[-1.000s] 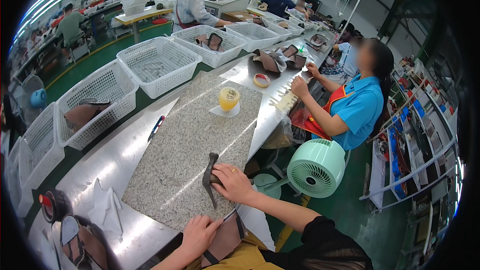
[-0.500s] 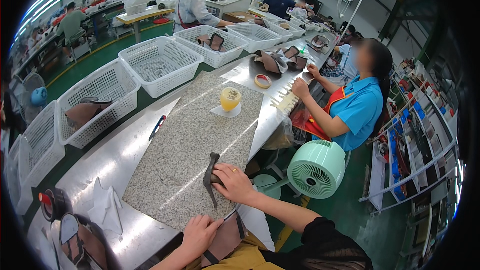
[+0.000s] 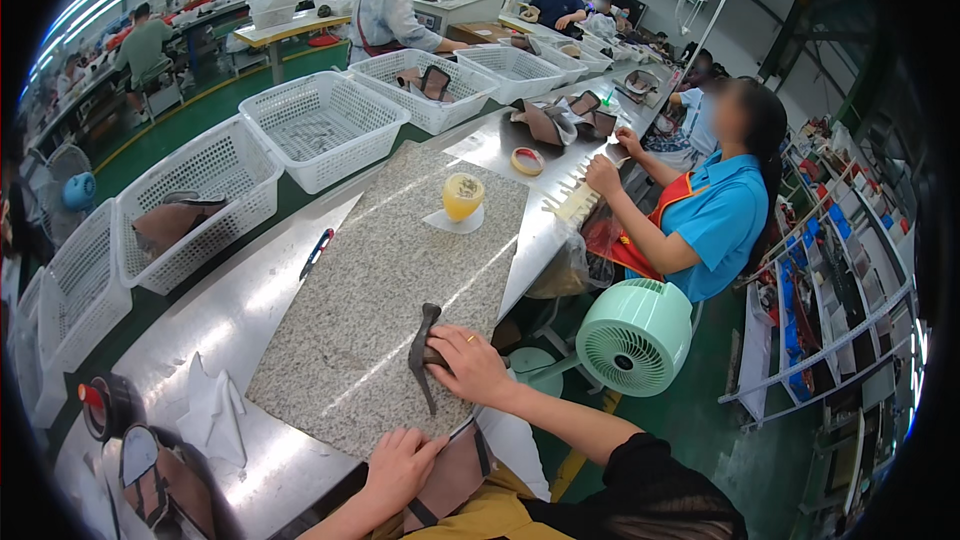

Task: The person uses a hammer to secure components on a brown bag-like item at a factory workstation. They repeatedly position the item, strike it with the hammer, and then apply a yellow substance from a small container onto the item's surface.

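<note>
On the speckled stone slab (image 3: 360, 240), a dark metal hammer (image 3: 422, 355) rests with its head near the slab's near right edge. My right hand (image 3: 468, 365) is closed round its short handle, mostly hidden under the fingers. At the near edge of the slab, my left hand (image 3: 402, 468) has its fingers bent and its thumb against a brown shoe-upper piece (image 3: 450, 480) with black strips. That piece hangs over the edge onto my lap. Farther up the slab stands a small rounded pot of yellow glue (image 3: 463, 198) on a white scrap.
White perforated baskets (image 3: 320, 125) line the left side of the metal table (image 3: 200, 325). A pen (image 3: 317, 252), white cloth (image 3: 212, 410) and more upper pieces (image 3: 165, 485) lie left. A green fan (image 3: 635, 335) stands right, near a co-worker in blue (image 3: 715, 210). Tape roll (image 3: 527, 161) lies beyond the slab.
My hands, the hammer and the brown piece look the same as before. The whole view has shifted very slightly, and a distant person in dark blue has moved an arm.
</note>
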A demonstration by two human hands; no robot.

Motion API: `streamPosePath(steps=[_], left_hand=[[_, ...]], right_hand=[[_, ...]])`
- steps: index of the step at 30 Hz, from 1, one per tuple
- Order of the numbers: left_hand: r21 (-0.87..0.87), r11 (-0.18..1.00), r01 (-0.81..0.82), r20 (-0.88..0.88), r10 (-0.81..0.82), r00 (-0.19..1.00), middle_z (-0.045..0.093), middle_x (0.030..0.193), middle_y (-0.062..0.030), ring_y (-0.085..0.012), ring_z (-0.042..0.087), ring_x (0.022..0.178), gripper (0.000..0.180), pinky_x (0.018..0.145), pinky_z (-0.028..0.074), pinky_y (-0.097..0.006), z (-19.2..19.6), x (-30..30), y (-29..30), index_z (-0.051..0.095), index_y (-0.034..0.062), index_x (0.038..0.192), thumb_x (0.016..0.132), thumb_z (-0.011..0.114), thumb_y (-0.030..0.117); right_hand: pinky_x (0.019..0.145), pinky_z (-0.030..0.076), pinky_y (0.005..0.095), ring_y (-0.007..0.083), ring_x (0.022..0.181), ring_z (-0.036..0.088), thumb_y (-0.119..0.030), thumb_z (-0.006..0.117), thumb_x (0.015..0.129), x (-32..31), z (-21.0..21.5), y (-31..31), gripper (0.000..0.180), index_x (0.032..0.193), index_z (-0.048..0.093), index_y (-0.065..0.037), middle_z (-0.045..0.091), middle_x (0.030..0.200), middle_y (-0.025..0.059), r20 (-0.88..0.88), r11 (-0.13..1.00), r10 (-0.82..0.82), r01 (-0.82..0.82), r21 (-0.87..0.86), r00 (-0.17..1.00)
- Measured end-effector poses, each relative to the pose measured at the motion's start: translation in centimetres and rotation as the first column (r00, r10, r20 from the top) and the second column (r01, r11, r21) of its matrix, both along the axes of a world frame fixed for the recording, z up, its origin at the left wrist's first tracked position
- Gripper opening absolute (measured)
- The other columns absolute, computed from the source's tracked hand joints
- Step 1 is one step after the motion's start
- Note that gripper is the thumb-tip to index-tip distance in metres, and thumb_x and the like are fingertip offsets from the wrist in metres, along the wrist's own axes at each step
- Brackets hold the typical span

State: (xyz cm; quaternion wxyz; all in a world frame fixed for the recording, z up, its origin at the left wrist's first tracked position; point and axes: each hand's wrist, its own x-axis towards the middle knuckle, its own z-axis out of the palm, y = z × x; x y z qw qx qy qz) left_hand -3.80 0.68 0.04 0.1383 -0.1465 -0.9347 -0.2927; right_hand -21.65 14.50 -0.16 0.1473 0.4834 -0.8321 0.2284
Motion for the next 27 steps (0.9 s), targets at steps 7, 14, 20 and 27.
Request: streamPosePath(steps=[7,14,20,27], left_hand=[[0.008,1.0,-0.016,-0.027,0.017,0.999,0.05,0.079,-0.0013,-0.0208,0.052,0.075,0.03,0.065,0.041,-0.034,-0.43,0.09,0.13,0.066,0.0155,0.104,0.074,0.065,0.009],[-0.024,0.999,-0.028,-0.024,0.027,0.999,0.051,0.08,-0.0017,-0.0209,0.052,0.076,0.031,0.065,0.041,-0.033,-0.32,0.12,0.19,0.065,0.0153,0.104,0.074,0.065,0.008],[-0.018,1.0,-0.022,-0.015,0.022,1.0,0.051,0.081,-0.0032,-0.0225,0.053,0.077,0.031,0.067,0.042,-0.035,-0.36,0.19,0.27,0.065,0.0147,0.106,0.076,0.065,0.009],[-0.036,0.999,-0.02,-0.009,0.019,1.0,0.051,0.081,-0.0034,-0.0227,0.053,0.077,0.031,0.067,0.042,-0.035,-0.31,0.14,0.3,0.065,0.0145,0.106,0.076,0.065,0.009]], right_hand=[[0.096,0.043,0.0382,0.0279,0.112,0.053,-0.022,0.067,0.08,0.15,0.38,-0.04,0.038,0.111,0.057,-0.004,0.055,0.117,0.0109,-0.001,1.0,-0.003,0.003,0.003,1.0],[0.096,0.043,0.0386,0.0278,0.112,0.053,-0.023,0.067,0.079,0.19,0.08,-0.15,0.038,0.111,0.057,-0.004,0.056,0.117,0.0107,0.01,1.0,-0.013,0.013,-0.006,1.0],[0.096,0.042,0.0388,0.0277,0.112,0.053,-0.023,0.067,0.08,0.18,-0.04,-0.04,0.038,0.111,0.057,-0.004,0.056,0.116,0.0109,0.002,1.0,-0.027,0.027,0.001,1.0],[0.097,0.042,0.0392,0.0278,0.113,0.052,-0.024,0.066,0.08,0.17,-0.23,-0.01,0.038,0.111,0.057,-0.004,0.056,0.117,0.011,0.001,1.0,-0.01,0.01,-0.014,1.0]])
